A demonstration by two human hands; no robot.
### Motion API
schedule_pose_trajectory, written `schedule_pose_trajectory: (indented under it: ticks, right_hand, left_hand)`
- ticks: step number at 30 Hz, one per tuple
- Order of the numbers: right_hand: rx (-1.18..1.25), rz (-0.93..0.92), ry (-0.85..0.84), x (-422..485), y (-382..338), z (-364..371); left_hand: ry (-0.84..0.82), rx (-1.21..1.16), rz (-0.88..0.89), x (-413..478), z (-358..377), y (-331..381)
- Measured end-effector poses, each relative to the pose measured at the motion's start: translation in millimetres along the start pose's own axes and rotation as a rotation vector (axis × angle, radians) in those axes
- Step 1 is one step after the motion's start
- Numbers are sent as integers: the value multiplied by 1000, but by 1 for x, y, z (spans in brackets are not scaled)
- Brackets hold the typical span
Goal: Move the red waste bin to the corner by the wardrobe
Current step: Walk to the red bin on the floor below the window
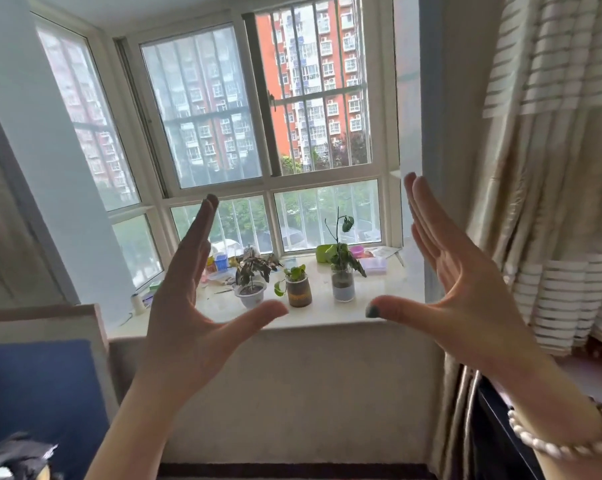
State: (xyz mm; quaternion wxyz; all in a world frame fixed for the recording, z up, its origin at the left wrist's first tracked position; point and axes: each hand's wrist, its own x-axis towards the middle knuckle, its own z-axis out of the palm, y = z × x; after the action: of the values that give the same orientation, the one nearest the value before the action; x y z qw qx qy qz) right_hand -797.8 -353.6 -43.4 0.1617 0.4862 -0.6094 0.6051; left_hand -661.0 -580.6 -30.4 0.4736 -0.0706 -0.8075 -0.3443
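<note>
Both of my hands are raised in front of a bay window, palms facing each other. My left hand [188, 299] is open, fingers straight up and thumb stretched to the right. My right hand [455, 289] is open too, with its thumb pointing left and a bead bracelet on the wrist. Neither hand holds anything. No red waste bin and no wardrobe appear in this view.
A white windowsill [327, 313] carries three potted plants [297, 287] and small containers. A striped curtain [552, 168] hangs at the right. A blue-covered piece of furniture [40, 386] stands at the lower left, and a dark edge [493, 427] at the lower right.
</note>
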Motion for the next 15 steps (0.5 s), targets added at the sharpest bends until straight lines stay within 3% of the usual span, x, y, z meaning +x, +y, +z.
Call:
schedule_pose_trajectory:
  ticks: [15]
  right_hand:
    - [16,-31,-26,109,131,22]
  left_hand:
    - [20,-5,-8,92,48,-129]
